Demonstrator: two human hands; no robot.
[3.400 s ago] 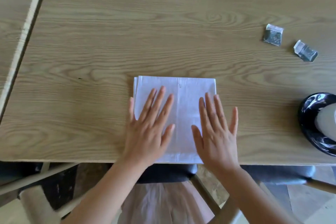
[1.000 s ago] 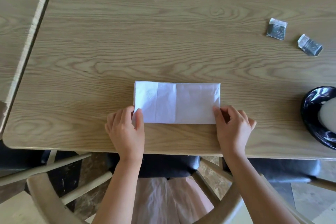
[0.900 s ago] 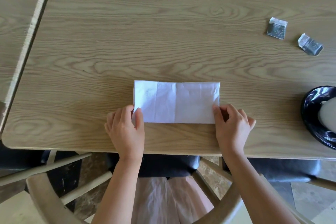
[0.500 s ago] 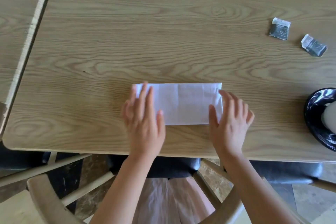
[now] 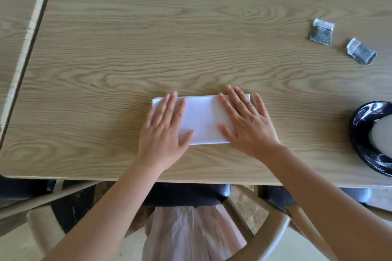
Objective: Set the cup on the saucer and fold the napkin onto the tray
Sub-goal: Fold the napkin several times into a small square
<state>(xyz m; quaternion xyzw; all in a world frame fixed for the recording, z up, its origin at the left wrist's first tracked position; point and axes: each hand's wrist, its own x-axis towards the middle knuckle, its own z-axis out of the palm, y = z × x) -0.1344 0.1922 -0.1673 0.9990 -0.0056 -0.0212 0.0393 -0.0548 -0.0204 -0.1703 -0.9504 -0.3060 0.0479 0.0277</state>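
Observation:
A white napkin (image 5: pixel 201 121), folded into a wide rectangle, lies flat on the wooden table (image 5: pixel 191 38) near its front edge. My left hand (image 5: pixel 164 131) presses flat on the napkin's left end, fingers spread. My right hand (image 5: pixel 248 123) lies flat on the right end, fingers apart. Neither hand grips anything. At the right edge of the view a black saucer (image 5: pixel 360 133) carries a white cup (image 5: pixel 381 135), both cut off by the frame. No tray is in view.
Two small grey tea-bag packets (image 5: pixel 321 32) (image 5: pixel 361 51) lie at the back right of the table. A second table (image 5: pixel 17 17) stands to the left across a narrow gap. A wooden chair (image 5: pixel 265 218) with a dark seat is below the front edge.
The napkin went from a square to a half-height rectangle. My hands let go of its lower corners, and they now lie flat on top, pressing both ends.

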